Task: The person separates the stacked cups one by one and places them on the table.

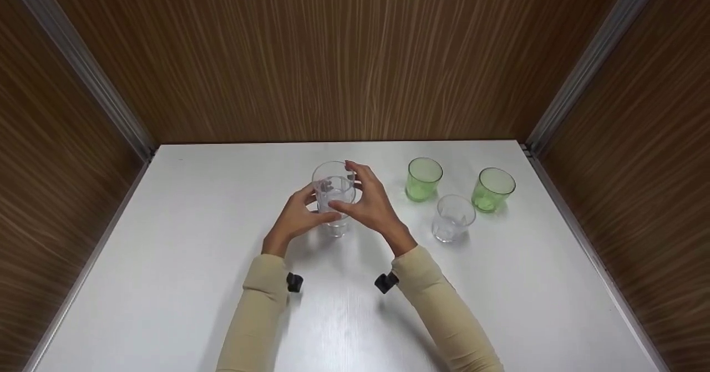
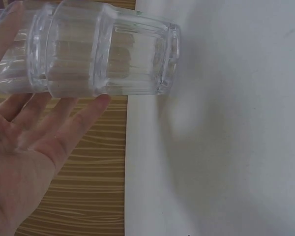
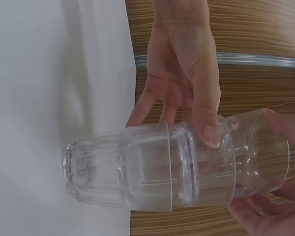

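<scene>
A stack of clear ribbed cups (image 1: 334, 194) stands upright at the middle of the white table (image 1: 194, 250), one cup nested in another. My left hand (image 1: 297, 217) holds the stack from the left, with its thumb on the upper cup (image 3: 206, 132) and its fingers behind. My right hand (image 1: 369, 197) grips the upper cup from the right, fingers curled over near the rim. In the left wrist view the lower cup's (image 2: 132, 59) base is close to the table; whether it touches I cannot tell.
Two green cups (image 1: 424, 179) (image 1: 492, 189) and a single clear cup (image 1: 453, 218) stand to the right of the hands. Wood-grain walls (image 1: 355, 56) close in the table at the back and both sides.
</scene>
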